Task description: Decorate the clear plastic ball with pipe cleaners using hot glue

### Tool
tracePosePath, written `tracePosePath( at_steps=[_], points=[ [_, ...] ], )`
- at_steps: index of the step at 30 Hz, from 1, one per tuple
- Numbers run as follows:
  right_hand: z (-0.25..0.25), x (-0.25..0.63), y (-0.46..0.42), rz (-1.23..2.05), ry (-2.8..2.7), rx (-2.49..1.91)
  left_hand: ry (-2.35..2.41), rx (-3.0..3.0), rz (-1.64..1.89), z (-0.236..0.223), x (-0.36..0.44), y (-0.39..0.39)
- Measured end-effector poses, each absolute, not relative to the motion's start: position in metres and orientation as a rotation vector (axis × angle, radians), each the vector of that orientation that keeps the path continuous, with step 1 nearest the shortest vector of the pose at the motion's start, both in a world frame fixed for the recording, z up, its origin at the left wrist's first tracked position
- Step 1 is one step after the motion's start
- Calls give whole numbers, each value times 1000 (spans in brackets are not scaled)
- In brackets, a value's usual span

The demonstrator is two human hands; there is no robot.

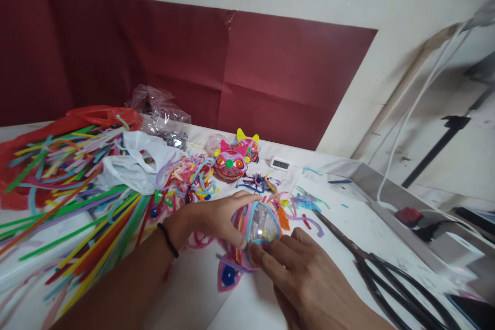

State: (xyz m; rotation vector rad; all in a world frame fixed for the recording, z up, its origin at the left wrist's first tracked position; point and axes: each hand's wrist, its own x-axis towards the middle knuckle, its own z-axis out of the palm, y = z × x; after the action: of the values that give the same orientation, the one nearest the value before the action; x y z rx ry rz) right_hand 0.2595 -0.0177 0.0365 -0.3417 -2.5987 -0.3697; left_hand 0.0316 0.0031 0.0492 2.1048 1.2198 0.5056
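Note:
A clear plastic ball [265, 223], partly wrapped in rows of light blue, pink and orange pipe cleaners, is between my two hands. My left hand [218, 219] grips it from the left, thumb near its lower edge and fingers over the top. At the lower right, my right hand [297, 263] is closed, its index finger pressing on the light blue pipe cleaner round the ball; its other fingers are curled and partly hidden. Just below lies a pink-edged piece with a dark blue centre [229, 275], which touches or sits close to the ball.
Large black-handled scissors [361, 255] lie at right. Several loose pipe cleaners [96, 232] spread across the left, near a white plastic bag [141, 160] and red bag [96, 112]. Behind are two finished-looking animal heads [231, 164] and a small digital clock [279, 164].

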Motion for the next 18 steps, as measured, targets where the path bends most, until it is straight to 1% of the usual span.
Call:
tracePosePath(
  at_steps=[10,18],
  points=[
    [28,251,-10,-554,-2423,-278,1210,2038,576,45,30,4],
    [26,254,-12,-437,-2480,-317,1281,2048,539,46,33,2]
  ],
)
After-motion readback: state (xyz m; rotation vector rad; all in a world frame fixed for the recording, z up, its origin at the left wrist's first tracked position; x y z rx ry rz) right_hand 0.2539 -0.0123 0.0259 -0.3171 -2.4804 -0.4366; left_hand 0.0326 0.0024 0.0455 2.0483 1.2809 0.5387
